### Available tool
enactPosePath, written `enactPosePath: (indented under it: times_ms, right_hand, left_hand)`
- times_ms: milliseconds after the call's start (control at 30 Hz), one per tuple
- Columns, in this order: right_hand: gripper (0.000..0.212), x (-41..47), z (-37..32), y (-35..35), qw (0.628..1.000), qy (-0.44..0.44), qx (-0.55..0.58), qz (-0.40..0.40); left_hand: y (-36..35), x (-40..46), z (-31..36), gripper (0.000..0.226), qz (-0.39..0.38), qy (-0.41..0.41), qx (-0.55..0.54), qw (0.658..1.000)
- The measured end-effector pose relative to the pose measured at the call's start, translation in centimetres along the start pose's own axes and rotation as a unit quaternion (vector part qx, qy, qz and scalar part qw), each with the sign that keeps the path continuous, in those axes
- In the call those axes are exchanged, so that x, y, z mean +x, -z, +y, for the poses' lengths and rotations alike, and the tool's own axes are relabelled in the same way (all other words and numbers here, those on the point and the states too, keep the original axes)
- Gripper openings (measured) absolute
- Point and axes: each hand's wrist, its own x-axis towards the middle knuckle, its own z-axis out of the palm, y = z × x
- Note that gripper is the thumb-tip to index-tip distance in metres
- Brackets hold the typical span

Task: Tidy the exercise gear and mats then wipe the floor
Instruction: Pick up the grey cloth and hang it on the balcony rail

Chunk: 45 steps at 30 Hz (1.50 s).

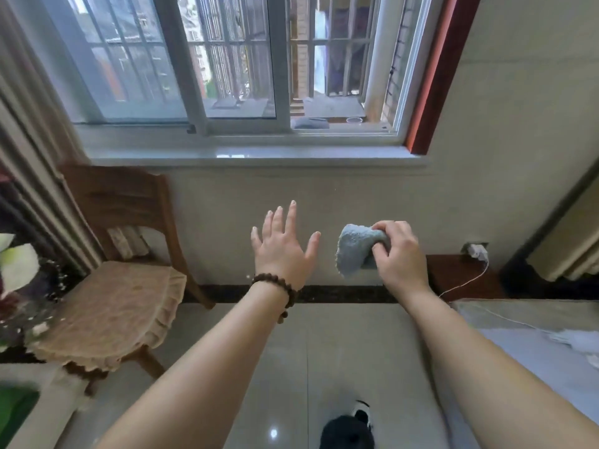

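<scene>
Tiled floor (350, 345) looks bare in the patch the camera covers: no mats or exercise gear lying on it, only a shoe tip (361, 413) at the bottom edge. My read is the tidying part is done or nearly so, though the room outside this view can't be checked. Floor is glossy with a light reflection; can't tell wet from dry, so wiping status unknown, probably not started.

Wooden chair (113, 286) with a fringed cushion sits left under the window (227, 76), bed edge (534, 335) at right with a white cable trailing from a wall charger (476, 251).

Right hand (400, 254) is raised in front of the wall, gripping a bunched blue-grey cloth (355, 249), well clear of the floor. Left hand (282, 251) is spread wide, holding nothing, bead bracelet (278, 286) on the wrist.

Left to do, judging from this: get the cloth down and wipe the floor.
</scene>
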Motion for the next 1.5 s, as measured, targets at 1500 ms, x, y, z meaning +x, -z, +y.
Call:
enactPosePath:
  times_ms: [1500]
  right_hand:
    - [0.024, 84.1, 4.8, -16.6, 0.969, 0.160, -0.095, 0.162]
  left_hand:
    - [-6.9, 86.5, 10.4, 0.070, 0.143, -0.176, -0.056, 0.972]
